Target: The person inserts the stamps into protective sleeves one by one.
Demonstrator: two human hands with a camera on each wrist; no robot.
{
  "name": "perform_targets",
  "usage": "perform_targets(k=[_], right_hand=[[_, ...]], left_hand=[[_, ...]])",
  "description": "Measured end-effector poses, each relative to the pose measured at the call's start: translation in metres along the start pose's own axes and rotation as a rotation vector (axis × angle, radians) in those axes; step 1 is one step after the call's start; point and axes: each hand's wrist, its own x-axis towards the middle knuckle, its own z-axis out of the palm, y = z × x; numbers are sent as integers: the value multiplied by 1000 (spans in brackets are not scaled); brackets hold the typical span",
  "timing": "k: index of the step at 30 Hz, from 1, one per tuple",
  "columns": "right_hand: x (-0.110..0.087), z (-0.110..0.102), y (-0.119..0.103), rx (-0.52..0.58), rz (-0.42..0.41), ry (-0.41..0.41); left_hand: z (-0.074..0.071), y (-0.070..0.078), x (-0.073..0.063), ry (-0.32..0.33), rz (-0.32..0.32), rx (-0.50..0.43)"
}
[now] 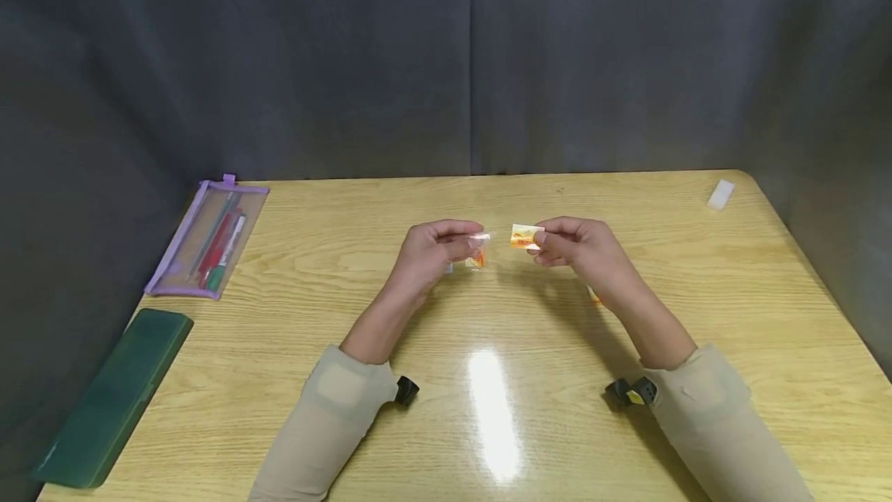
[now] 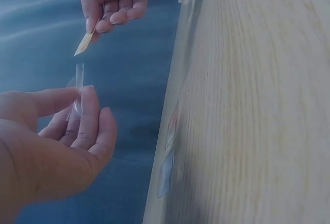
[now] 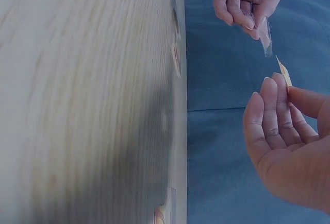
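In the head view, my left hand (image 1: pixel 427 254) pinches a small clear plastic sleeve (image 2: pixel 79 92) between thumb and fingers, over the middle of the table. Facing it, my right hand (image 1: pixel 585 245) pinches a small white, yellow and orange printed card (image 1: pixel 524 236) by one end. A short gap separates card and sleeve. Beyond the sleeve in the left wrist view, a reddish printed piece (image 2: pixel 171 126) and a bluish piece (image 2: pixel 165 174) lie on the table. Another orange-edged piece (image 1: pixel 594 295) lies partly hidden under my right wrist.
A purple-edged mesh pouch (image 1: pixel 183 254) with several pens lies at the table's left, with a long green case (image 1: pixel 114 401) nearer to me. Far right on the wooden table (image 1: pixel 334 440) lies a small white block (image 1: pixel 721 194). Dark curtains hang around the table.
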Motion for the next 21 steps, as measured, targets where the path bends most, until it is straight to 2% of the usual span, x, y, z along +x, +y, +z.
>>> perform_targets(k=[8, 12, 17, 21], right_hand=[[-3, -1, -1, 8, -1, 16], [-2, -1, -1, 3, 5, 18], [-1, -1, 0, 24, 16, 20], [0, -1, 1, 28, 9, 31]], left_hand=[[3, 2, 0, -15, -3, 26], [4, 1, 2, -32, -3, -17], [6, 1, 3, -17, -32, -98], [7, 1, 4, 4, -51, -77]])
